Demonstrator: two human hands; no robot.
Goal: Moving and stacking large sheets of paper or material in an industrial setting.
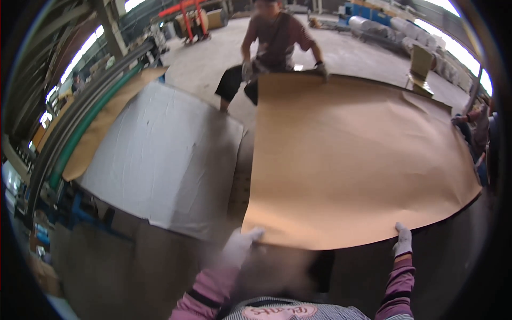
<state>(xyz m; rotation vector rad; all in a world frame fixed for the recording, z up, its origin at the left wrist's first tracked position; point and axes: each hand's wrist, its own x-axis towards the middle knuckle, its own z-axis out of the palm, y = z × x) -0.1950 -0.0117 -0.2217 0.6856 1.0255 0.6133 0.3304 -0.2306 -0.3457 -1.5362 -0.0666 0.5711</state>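
Observation:
A large brown paper sheet (352,160) hangs spread out in front of me, above the floor. My left hand (242,242), in a white glove, grips its near edge at the left corner. My right hand (403,240), also gloved, grips the same near edge further right. A person (274,40) in a dark red shirt bends at the far side and holds the sheet's far edge with both gloved hands.
A big white wrinkled sheet (165,154) lies to the left over brown card. Green and grey pipes (85,122) run along the left. Another person's sleeve (472,120) shows at the right edge. Concrete floor and rolls lie beyond.

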